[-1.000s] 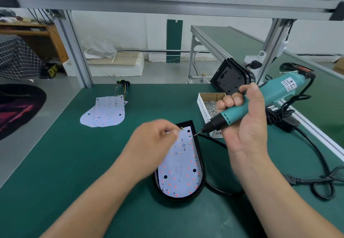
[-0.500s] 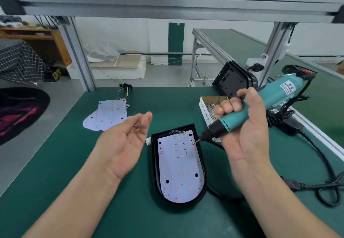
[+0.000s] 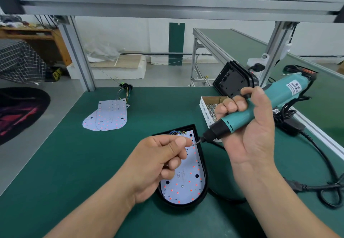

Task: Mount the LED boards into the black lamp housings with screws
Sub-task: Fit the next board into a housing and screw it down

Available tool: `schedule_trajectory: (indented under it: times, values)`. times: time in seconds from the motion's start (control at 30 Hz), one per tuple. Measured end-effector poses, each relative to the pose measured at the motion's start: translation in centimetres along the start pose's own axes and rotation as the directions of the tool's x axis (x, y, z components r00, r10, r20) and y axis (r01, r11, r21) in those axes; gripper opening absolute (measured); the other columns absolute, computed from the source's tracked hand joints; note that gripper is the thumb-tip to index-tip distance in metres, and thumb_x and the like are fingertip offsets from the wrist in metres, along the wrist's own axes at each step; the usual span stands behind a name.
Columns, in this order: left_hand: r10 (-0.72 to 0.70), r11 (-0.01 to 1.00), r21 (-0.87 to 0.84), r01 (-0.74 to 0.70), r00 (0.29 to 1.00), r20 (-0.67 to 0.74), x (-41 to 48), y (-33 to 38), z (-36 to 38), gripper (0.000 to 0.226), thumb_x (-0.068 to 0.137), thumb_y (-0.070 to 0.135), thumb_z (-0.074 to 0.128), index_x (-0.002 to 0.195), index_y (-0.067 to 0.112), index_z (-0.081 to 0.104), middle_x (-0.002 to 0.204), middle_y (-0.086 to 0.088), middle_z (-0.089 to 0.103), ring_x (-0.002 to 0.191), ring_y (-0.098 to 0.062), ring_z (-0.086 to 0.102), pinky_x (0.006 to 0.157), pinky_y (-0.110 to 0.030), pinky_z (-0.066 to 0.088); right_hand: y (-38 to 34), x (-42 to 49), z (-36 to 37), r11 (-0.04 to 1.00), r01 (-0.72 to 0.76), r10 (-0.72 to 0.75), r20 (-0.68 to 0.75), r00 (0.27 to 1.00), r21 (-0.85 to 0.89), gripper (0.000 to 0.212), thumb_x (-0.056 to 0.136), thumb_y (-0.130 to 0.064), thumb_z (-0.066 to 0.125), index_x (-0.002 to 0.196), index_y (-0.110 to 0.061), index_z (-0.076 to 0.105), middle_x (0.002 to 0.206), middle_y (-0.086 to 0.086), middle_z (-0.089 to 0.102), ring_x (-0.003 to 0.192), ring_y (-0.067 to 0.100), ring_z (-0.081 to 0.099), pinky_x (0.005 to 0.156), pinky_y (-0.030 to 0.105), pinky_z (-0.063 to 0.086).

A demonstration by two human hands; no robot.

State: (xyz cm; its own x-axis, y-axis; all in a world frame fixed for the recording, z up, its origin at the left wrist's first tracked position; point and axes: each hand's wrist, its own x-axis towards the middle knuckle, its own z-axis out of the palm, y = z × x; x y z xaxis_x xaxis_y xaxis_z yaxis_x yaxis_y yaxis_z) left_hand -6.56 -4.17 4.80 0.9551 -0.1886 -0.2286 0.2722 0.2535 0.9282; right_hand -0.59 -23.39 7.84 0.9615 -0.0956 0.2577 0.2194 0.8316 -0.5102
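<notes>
Right hand (image 3: 249, 135) is gripping the electric screwdriver (image 3: 260, 107). Left hand (image 3: 158, 165) is pinching, possibly on a screw. LED board (image 3: 186, 185) is looking thin, light, fragile; edge-holding advised.

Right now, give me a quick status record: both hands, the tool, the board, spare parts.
Left hand: thumb and forefinger pinched at the bit tip, probably on a screw, hidden
Right hand: grips electric screwdriver, tilted, bit over board's wired end
LED board: lying in black housing
Spare boards: stacked far left
Screw box: open, behind screwdriver
</notes>
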Motion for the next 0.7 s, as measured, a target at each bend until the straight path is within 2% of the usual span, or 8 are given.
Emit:
schedule_trajectory:
  times: [0.13,0.27,0.5,0.7]
  values:
    - [0.0,1.0,-0.023,0.001,0.998,0.058,-0.09,-0.17,-0.03,0.021,0.1,0.015,0.065,0.11,0.007,0.082,0.089,-0.008,0.068,0.063,-0.01,0.05,0.047,-0.018,0.037,0.11,-0.14,0.02,1.0,-0.007,0.007,-0.009,1.0,-0.013,0.015,0.102,-0.029,0.065,0.092,-0.018,0.063,0.072,-0.004,0.045,0.067,0.014,0.048,0.073,0.029,0.049]
    - [-0.023,0.998,-0.053,0.026,0.998,0.059,-0.15,-0.15,0.06,0.027,0.106,-0.001,0.054,0.109,0.003,0.081,0.097,-0.015,0.074,0.06,-0.011,0.052,0.046,-0.018,0.037,0.05,-0.16,-0.02,1.0,-0.002,0.002,-0.004,1.0,-0.012,0.014,0.103,-0.028,0.065,0.093,-0.018,0.063,0.072,-0.004,0.045,0.067,0.014,0.048,0.073,0.029,0.049]
    - [-0.002,1.0,-0.024,0.004,0.995,0.095,-0.22,-0.39,0.23,0.02,0.104,-0.001,0.056,0.12,0.001,0.067,0.106,-0.02,0.078,0.066,-0.015,0.064,0.05,-0.02,0.046,0.36,-0.26,0.19,1.0,0.002,-0.002,-0.004,1.0,-0.02,0.016,0.103,-0.025,0.062,0.09,-0.017,0.065,0.071,-0.003,0.045,0.066,0.015,0.048,0.071,0.03,0.048]
    - [-0.012,0.996,-0.087,0.024,0.992,0.128,-0.28,-0.55,0.33,0.019,0.103,0.0,0.058,0.12,0.001,0.065,0.109,-0.019,0.078,0.078,-0.018,0.074,0.056,-0.021,0.054,0.34,-0.27,0.2,1.0,0.006,-0.006,0.0,1.0,-0.025,0.017,0.104,-0.025,0.062,0.089,-0.017,0.066,0.07,-0.004,0.045,0.065,0.014,0.048,0.07,0.029,0.049]
